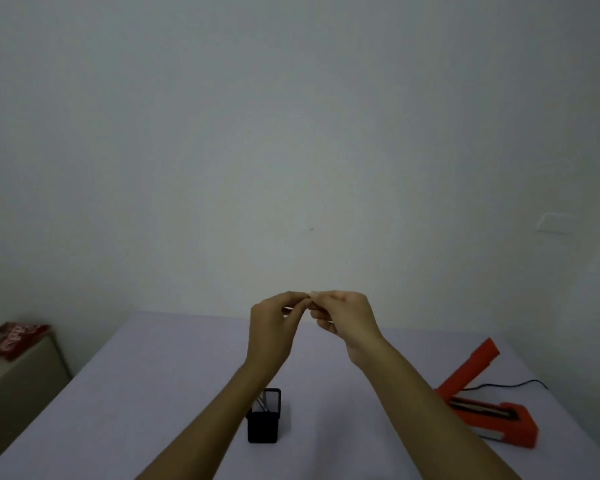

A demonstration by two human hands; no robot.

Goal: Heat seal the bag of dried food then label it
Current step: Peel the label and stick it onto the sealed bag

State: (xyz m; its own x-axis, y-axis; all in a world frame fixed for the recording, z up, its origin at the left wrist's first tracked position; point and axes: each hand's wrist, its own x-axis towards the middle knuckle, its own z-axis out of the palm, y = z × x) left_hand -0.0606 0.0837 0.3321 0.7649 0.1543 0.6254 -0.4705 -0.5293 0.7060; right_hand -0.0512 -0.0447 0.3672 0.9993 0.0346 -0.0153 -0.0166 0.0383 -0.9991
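My left hand (pixel 274 327) and my right hand (pixel 343 320) are raised above the table's far edge, fingertips meeting. Both pinch a small pale piece (pixel 309 294); it is too small to tell what it is. A red heat sealer (pixel 489 407) stands on the table at the right with its lid arm raised, and a black cord runs off to its right. A red printed bag (pixel 14 337) lies on a low cabinet at the far left, away from both hands.
A black square holder (pixel 264 420) with a thin metallic item inside stands on the lilac table (pixel 136 393), under my left forearm. The beige cabinet (pixel 18 372) sits left of the table. A plain wall is behind.
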